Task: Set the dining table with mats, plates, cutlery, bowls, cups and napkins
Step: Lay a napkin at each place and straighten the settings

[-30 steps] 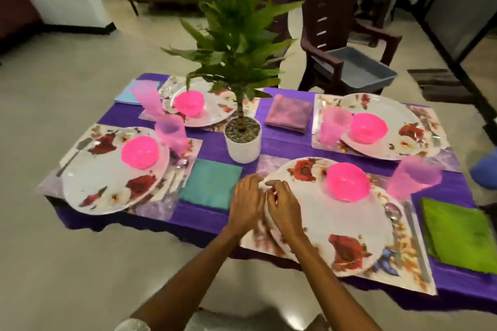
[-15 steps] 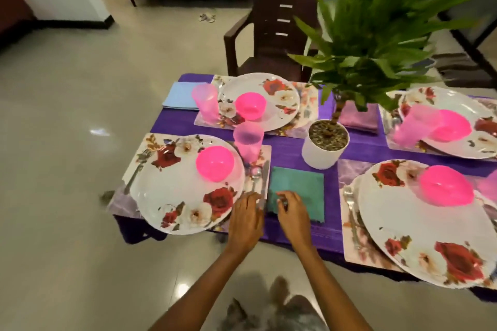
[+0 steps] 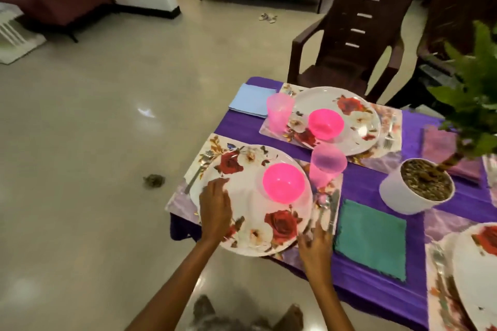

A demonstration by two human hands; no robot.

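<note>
1. The floral plate (image 3: 250, 212) is found at the table's near-left corner, on a floral mat (image 3: 215, 142), w/ a pink bowl (image 3: 283, 182) sitting on it at approx 1 o'clock from plate centre.
2. Left hand (image 3: 215, 209) is laid on the plate rim at approx 9 o'clock, fingers fairly straight and close together, nothing clasped. Right hand (image 3: 314, 243) is placed at the rim's 4 o'clock, fingers extended toward the cutlery (image 3: 329, 207); whether anything is pinched cannot be told, owing to blur.
3. Handling (judged): the plate is taken to be stiff, smooth, prob. slippery; could chip if dropped. The bowl looks like light plastic and may slide if the plate is tilted.
4. Hold advised: rim gripped at opposite sides, 9 and 3 o'clock, plate kept level.
5. Orientation: the plate is round, so no long axis. The cutlery's long axis runs approx 12–6 o'clock, just right of the plate. A fork (image 3: 200, 166) lies at the plate's 10 o'clock, tines toward 1 o'clock.
6. A pink cup (image 3: 326, 166) stands upright at 2 o'clock; a teal napkin (image 3: 372, 239) lies flat at 4 o'clock.
</note>
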